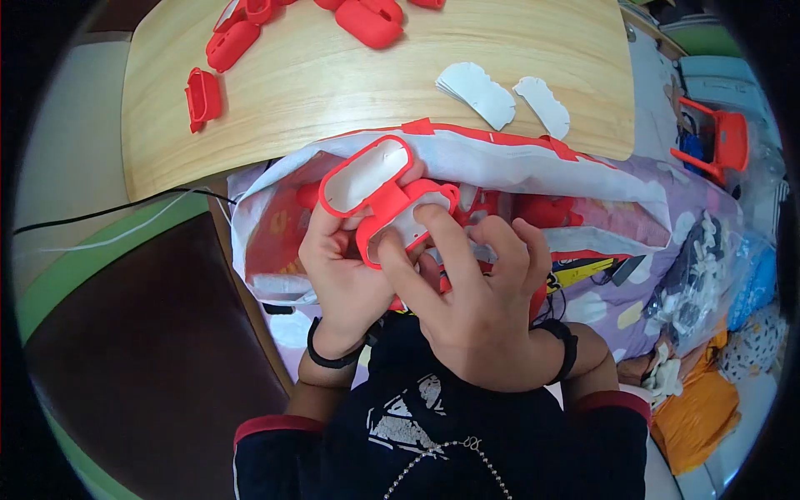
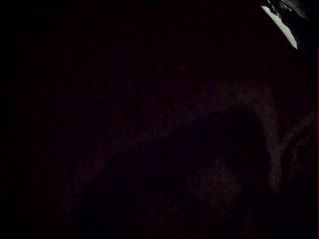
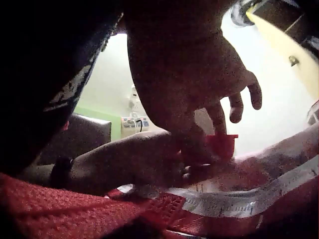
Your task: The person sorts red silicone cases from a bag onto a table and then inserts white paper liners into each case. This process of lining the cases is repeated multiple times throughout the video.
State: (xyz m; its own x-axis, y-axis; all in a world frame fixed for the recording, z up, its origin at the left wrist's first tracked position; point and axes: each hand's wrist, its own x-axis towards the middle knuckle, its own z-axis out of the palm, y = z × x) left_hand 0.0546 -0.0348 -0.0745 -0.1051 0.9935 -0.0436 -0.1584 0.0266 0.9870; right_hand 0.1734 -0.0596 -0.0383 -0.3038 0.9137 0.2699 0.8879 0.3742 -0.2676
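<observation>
In the head view a red case [image 1: 387,202] lies unfolded in two halves, each with a white lining. The left hand [image 1: 346,275] grips it from below and the left side. Fingertips of the right hand [image 1: 479,308] press into the lower half on its white lining [image 1: 402,227]; the other fingers are bent and spread to the right. In the right wrist view the right hand [image 3: 184,69] reaches down to the red case [image 3: 222,147], with the left hand [image 3: 129,154] beneath. The left wrist view is almost black.
Under the hands an open white and red bag [image 1: 467,158] holds red items. On the wooden table [image 1: 292,92] lie several red cases [image 1: 369,22], a stack of white cutouts [image 1: 477,93] and one separate cutout [image 1: 544,107]. A brown chair seat [image 1: 150,342] is at left.
</observation>
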